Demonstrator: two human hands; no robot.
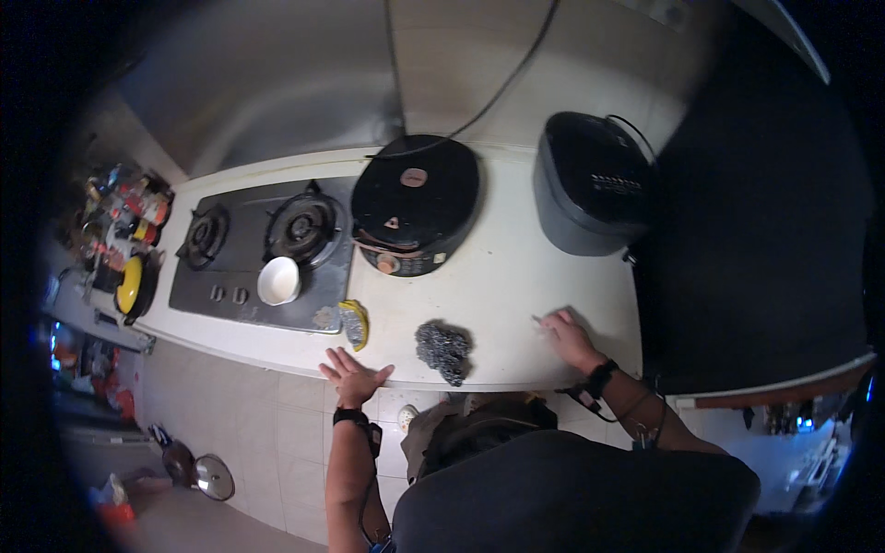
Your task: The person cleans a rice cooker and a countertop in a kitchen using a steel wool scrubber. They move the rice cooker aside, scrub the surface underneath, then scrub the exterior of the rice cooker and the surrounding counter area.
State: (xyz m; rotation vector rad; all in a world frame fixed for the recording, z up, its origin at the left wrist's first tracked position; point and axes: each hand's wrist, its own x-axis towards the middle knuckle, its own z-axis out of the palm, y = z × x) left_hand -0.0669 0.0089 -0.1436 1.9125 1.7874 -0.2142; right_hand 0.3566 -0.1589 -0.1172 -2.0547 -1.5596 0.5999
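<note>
My left hand (pixel 352 377) rests at the front edge of the white countertop (pixel 498 297), fingers spread and holding nothing. Just above its fingertips lies a yellow-edged, silvery scouring sponge (pixel 354 325), by the corner of the gas hob. A dark, tangled clump of steel wire scourer (pixel 442 351) sits between my two hands, touched by neither. Over on the right, my right hand (pixel 572 340) is low on the counter, its fingers partly curled. A small pale bit shows at its fingertips; whether it is gripped cannot be told.
A white bowl (pixel 278 281) stands on the black gas hob (pixel 249 269). Behind the scourer is a round black electric griddle (pixel 415 207), with a cable hanging above it. A dark grey countertop appliance (pixel 588 193) stands back right. Bottles and a yellow-lidded pan (pixel 129 285) crowd the far left.
</note>
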